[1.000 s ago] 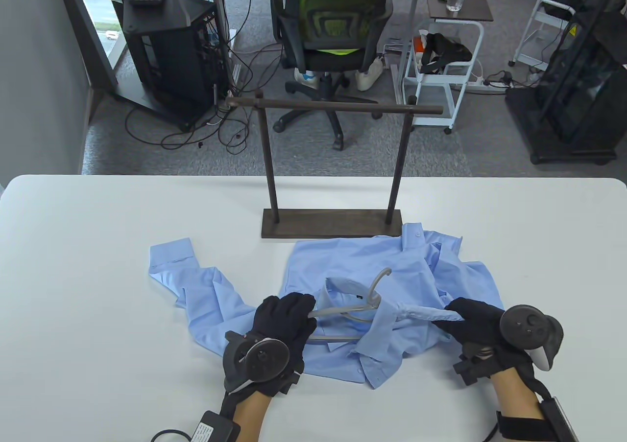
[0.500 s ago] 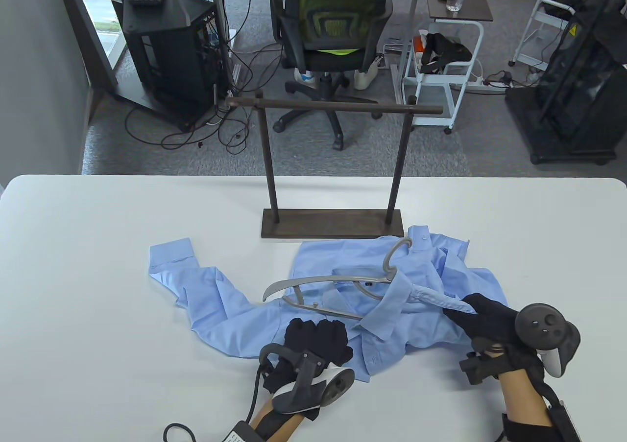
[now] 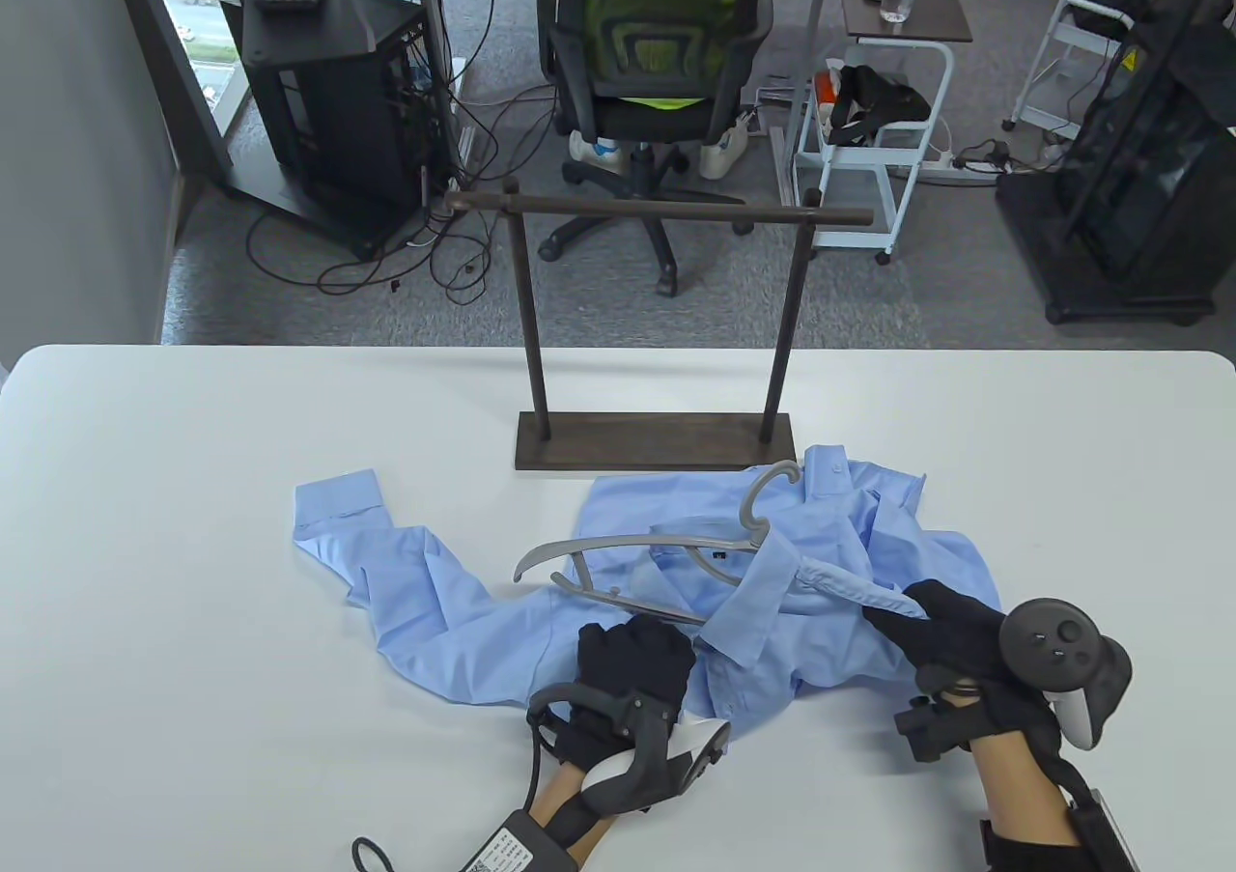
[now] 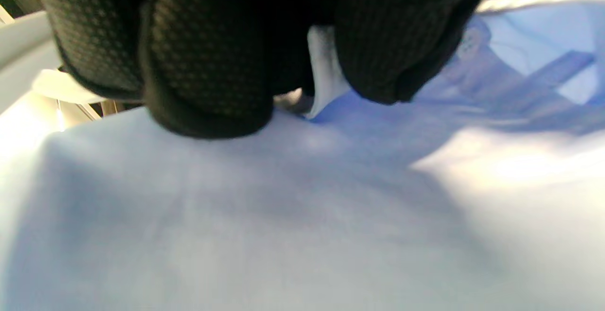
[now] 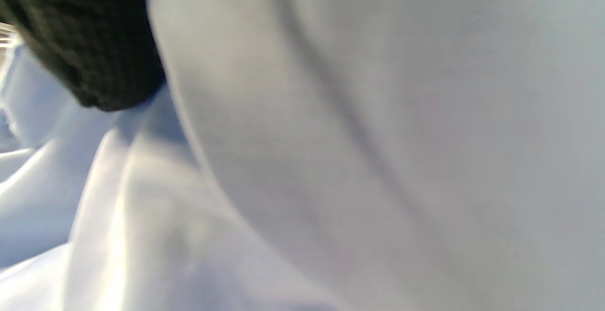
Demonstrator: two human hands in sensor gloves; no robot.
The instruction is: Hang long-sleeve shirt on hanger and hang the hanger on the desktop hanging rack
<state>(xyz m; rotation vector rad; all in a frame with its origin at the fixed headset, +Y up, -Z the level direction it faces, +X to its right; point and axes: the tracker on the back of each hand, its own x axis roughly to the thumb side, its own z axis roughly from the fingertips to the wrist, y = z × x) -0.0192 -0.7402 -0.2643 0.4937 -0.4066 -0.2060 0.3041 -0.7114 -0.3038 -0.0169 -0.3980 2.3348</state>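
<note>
A light blue long-sleeve shirt (image 3: 676, 515) lies crumpled on the white table (image 3: 193, 524), one sleeve stretched out to the left. A grey hanger (image 3: 618, 551) lies on it. Its right arm is tucked under the collar and its hook (image 3: 768, 486) points at the rack. My left hand (image 3: 637, 635), knuckles up, curls into the shirt's front cloth just below the hanger; the left wrist view shows fingers (image 4: 208, 89) pinching the shirt (image 4: 283, 216). My right hand (image 3: 884, 616) pinches the shirt's front edge and holds it taut. In the right wrist view the shirt (image 5: 378, 136) fills the frame.
The dark wooden desktop rack (image 3: 657, 210) stands just behind the shirt, its base (image 3: 657, 439) almost touching the cloth. Beyond the table's far edge are an office chair (image 3: 657, 61), a computer stand and carts.
My left hand let go of the hanger, turned over and took hold of the shirt's front. The hanger slid up and right under the collar. My right hand kept its pinch.
</note>
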